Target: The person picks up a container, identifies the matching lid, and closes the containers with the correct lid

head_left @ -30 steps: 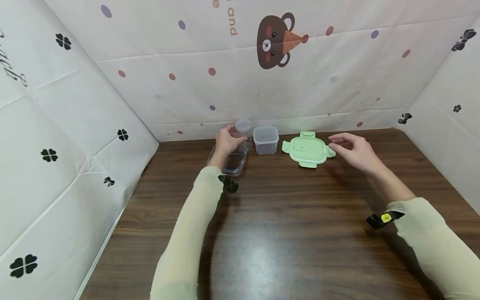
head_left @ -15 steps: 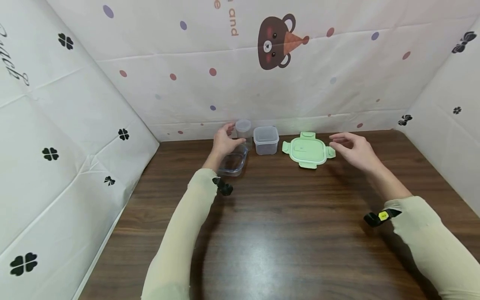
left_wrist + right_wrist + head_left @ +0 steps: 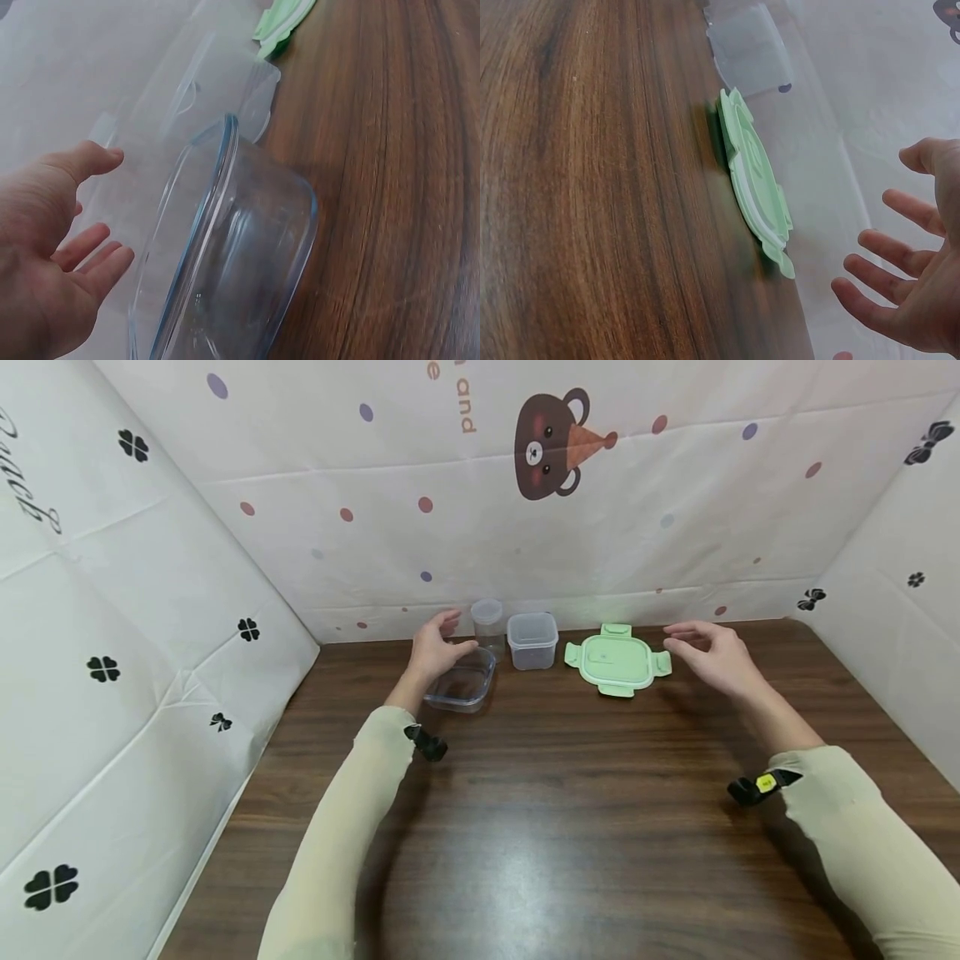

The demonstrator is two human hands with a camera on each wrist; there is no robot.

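My left hand (image 3: pixel 435 650) hovers over the back left of a clear glass container (image 3: pixel 459 685), its fingers relaxed and holding nothing. In the left wrist view the thumb and fingers are spread beside the glass container's rim (image 3: pixel 202 217). Just right of that hand stands a clear round jar (image 3: pixel 489 631) with a pale lid. My right hand (image 3: pixel 712 653) is at the right end of a light green snap lid (image 3: pixel 617 661). The right wrist view has its loosely bent fingers apart from the green lid (image 3: pixel 754 176), with nothing in them.
Between the jar and the green lid stands a translucent square plastic box (image 3: pixel 532 642). A printed white sheet (image 3: pixel 360 560) rises behind and on both sides of the brown wooden table (image 3: pixel 570 793).
My left hand has drawn away to the left from the round jar, uncovering more of the glass container. The right hand has barely shifted; the containers and lid stay put.
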